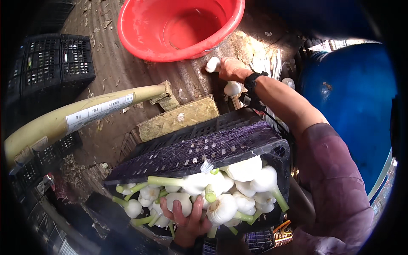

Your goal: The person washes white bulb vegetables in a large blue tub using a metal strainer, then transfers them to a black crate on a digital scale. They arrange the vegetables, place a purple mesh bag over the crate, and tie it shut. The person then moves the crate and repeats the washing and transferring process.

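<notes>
A black plastic crate (280, 153) lies tilted in front of me, with purple netting (204, 146) over its side. Several white garlic bulbs (223, 209) with cut green stems fill its near, open side. My left hand (189, 225) reaches in from below, its fingers curled over one garlic bulb (178, 199). Beyond the crate, my right hand (233, 69) is closed on garlic just below the red basin (182, 55). One white bulb (212, 64) shows at its fingertips and another bulb (232, 88) hangs under the hand. Stems inside the fist are hidden.
A large blue barrel (348, 110) stands at the right. A curved yellowish pipe (85, 114) with a white label crosses the left side, beside a wooden block (178, 119). Black crates (55, 59) sit at the far left. Peel scraps litter the brown floor (106, 76).
</notes>
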The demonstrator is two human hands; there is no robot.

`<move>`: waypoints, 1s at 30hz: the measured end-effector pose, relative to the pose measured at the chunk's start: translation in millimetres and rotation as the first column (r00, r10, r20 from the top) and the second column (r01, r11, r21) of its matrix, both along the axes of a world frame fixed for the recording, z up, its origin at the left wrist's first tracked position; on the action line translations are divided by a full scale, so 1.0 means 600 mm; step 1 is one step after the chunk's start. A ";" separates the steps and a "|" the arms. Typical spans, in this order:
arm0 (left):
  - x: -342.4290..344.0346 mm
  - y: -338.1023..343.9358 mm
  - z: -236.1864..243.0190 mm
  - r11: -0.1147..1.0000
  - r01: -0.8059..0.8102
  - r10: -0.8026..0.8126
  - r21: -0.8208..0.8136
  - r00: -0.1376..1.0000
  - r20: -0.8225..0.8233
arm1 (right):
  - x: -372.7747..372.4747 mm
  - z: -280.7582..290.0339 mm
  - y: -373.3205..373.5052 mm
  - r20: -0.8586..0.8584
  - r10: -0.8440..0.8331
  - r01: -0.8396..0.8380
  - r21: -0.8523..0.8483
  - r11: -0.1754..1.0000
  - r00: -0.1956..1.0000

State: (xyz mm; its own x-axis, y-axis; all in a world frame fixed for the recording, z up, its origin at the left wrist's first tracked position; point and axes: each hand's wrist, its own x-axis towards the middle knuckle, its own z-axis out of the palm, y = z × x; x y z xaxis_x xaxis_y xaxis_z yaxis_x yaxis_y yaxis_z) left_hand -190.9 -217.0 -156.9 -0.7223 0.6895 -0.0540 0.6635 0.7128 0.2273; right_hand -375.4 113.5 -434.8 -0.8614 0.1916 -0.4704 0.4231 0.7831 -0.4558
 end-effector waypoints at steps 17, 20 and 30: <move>0.031 -0.011 0.105 0.968 -0.240 0.225 0.070 0.959 0.172 | 0.131 0.704 -0.051 -0.166 0.259 -0.304 -0.378 0.874 0.952; 0.078 -0.055 0.179 0.925 -0.352 0.328 0.144 0.930 0.169 | 0.162 0.753 -0.183 -0.074 0.204 -0.212 -0.532 0.820 0.976; 0.292 -0.297 0.293 0.815 -0.579 0.555 0.001 0.781 0.286 | 0.255 0.647 -0.423 0.216 -0.135 0.240 -0.588 0.772 0.967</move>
